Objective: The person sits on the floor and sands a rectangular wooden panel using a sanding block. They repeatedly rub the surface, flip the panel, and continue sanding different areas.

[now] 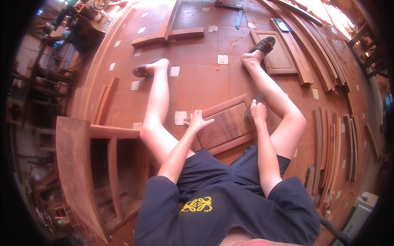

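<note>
A framed wooden door panel (225, 127) with a raised centre lies tilted between my legs, its near edge close to my shorts. My left hand (198, 121) rests on the panel's left end, fingers spread and thumb stretched out to the right. At the panel's right end, my right hand (258, 111) is closed around a flat grey metal blade (259, 97). The blade slants across the frame's right edge. Part of it is hidden by my fingers, and I cannot tell whether it touches the wood.
On my left stands an open wooden cabinet frame (74, 164). Another door panel (282, 57) lies by my right foot, beside long boards and a phone (281, 25). Several wood strips (328, 143) lie at right. Ahead are joined timber pieces (168, 37) and a try square (239, 18).
</note>
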`<control>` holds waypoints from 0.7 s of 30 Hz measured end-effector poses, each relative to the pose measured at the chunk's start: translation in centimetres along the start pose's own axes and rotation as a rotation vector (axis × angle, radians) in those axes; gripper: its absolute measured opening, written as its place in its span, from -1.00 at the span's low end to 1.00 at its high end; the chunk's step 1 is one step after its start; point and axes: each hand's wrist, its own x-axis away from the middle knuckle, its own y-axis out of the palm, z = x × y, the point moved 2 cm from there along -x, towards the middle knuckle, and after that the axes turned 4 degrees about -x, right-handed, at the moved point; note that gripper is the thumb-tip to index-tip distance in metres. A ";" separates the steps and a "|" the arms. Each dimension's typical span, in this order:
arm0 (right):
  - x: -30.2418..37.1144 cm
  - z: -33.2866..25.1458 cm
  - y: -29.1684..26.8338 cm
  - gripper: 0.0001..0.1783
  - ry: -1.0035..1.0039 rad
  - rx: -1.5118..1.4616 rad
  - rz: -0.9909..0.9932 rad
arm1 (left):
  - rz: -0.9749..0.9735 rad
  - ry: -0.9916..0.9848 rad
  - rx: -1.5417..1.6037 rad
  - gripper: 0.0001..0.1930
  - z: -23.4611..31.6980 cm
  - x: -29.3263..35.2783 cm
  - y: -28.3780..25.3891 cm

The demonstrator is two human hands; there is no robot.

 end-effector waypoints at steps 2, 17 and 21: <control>1.0 -1.2 0.3 -0.41 -0.066 -0.003 -0.001 | 0.069 0.005 -0.071 -0.11 0.6 0.6 0.4; -0.7 -3.8 6.6 -0.62 -0.607 -0.108 0.281 | 0.649 0.284 -0.260 -0.21 0.2 -1.4 6.3; 3.9 -6.5 9.9 -0.65 -0.605 -0.177 -0.048 | 0.689 0.169 -0.225 -0.24 -1.0 -2.7 6.8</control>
